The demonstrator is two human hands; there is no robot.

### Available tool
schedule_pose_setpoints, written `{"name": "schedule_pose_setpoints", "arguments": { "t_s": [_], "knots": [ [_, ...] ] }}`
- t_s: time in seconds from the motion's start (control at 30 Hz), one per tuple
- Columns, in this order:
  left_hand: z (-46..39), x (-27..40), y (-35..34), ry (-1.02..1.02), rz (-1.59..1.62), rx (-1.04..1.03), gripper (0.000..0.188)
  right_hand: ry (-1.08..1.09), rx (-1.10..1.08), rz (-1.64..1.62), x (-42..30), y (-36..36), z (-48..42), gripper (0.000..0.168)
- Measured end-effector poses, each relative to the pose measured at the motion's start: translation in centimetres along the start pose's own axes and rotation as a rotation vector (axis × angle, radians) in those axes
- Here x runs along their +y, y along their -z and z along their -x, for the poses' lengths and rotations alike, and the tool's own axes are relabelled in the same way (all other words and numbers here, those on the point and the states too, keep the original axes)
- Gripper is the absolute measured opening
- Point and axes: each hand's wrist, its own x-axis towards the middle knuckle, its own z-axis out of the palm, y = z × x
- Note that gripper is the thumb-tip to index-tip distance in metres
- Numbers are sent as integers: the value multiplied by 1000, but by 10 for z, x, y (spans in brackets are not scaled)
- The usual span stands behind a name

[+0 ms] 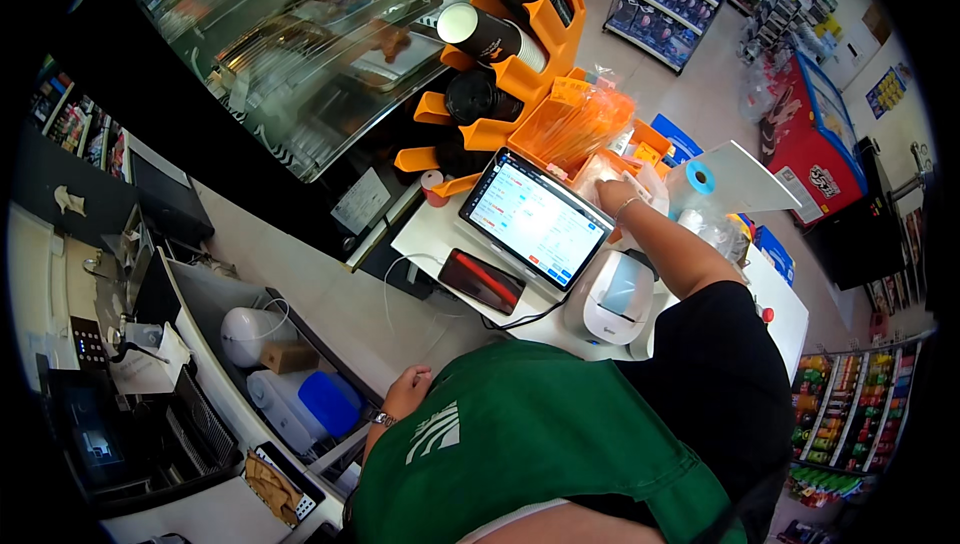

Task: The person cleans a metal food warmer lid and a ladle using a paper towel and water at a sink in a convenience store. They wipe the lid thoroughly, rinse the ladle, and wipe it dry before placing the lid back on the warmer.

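My right hand reaches past the upper right edge of a lit tablet into an orange bin that holds pale plastic-wrapped items; its fingertips are hidden, so its grip does not show. My left hand hangs low by the green apron, with a metal watch on the wrist and its fingers curled; whether anything is in it cannot be told. A dark phone with a red band lies below the tablet. Right of the tablet stands a white label printer.
An orange rack holds paper cups and dark lids. Orange bins hold wrapped sticks. A glass food case stands at upper left. A clear-white panel and plastic bags are beyond my right arm.
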Motion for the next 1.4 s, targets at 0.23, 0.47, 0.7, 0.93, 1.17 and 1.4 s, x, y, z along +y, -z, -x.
{"name": "schedule_pose_setpoints", "arguments": {
  "t_s": [0.23,0.47,0.7,0.93,1.17,1.4],
  "knots": [
    [1,-4,-3,6,35,7,33,81,-174,-123,1,0,-13,22],
    [-3,-1,-3,-7,-3,-1,33,182,154,-277,14,-26,-24,25],
    [-2,-1,-4,18,15,-1,32,41,-47,-323,-6,10,-17,22],
    [-4,-6,-4,14,10,9,33,-15,-89,-377,-9,11,-21,24],
    [2,3,0,27,-19,23,33,38,10,-347,20,22,-22,21],
    [-7,-4,-2,39,-15,13,32,-17,35,-475,44,63,4,25]
  ]
}}
